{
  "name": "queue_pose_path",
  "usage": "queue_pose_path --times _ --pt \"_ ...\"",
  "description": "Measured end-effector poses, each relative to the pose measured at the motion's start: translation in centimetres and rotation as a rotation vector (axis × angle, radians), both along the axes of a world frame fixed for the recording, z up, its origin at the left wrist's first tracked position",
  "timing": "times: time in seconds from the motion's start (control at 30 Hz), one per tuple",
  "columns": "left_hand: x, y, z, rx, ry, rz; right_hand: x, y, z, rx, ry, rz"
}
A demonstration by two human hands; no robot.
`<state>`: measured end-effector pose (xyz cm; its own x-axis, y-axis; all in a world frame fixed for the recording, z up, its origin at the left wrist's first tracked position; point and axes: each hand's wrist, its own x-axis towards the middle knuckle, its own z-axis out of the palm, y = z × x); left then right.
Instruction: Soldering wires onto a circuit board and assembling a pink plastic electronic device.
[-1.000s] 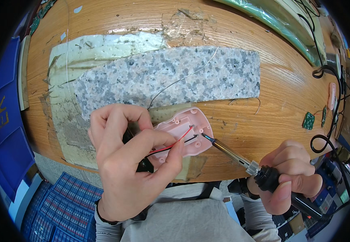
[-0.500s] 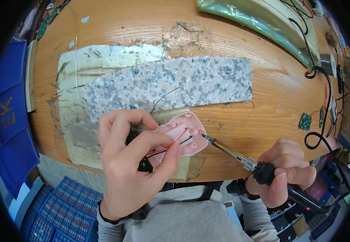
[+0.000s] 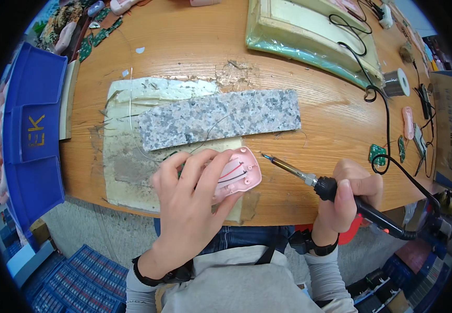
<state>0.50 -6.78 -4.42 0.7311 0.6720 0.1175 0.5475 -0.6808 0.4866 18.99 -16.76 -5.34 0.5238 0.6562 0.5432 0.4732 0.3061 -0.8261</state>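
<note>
Left grip [image 3: 190, 194]: from wires [image 3: 231, 171] to shell [image 3: 253, 169]

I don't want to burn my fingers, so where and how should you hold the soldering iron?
Probably hold the soldering iron by its black handle, coming from the right, fingers wrapped round like the right hand's. The handle is thick and sits behind the metal shaft. The tip points left, so a grip from the right avoids metal that may be hot.
</note>
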Motion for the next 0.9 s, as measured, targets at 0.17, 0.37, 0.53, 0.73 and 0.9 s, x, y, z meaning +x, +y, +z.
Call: queue_pose_path --times 0.17,0.37,0.53,0.73,0.9 --pt "-1.5 -0.1 1.3 -0.401 -0.271 -0.069 -0.3 1.1 -0.1 0.127 0.131 -0.113" --pt "-10.0 1.0 -0.4 -1.254 -0.675 -0.331 1.0 1.0 -0.3 0.352 0.328 -0.174" --pt "-23.7 -0.2 -10.2 -1.698 -1.037 0.016 0.1 1.6 -1.2 0.283 0.363 -0.278" --pt "-27.9 2.8 -23.2 -1.640 -1.253 0.647 -0.7 0.5 0.9 0.204 0.357 -0.314" --pt "-32.1 7.6 -33.4 -1.940 -1.274 0.509 -2.0 1.1 2.2 0.199 0.331 -0.363"
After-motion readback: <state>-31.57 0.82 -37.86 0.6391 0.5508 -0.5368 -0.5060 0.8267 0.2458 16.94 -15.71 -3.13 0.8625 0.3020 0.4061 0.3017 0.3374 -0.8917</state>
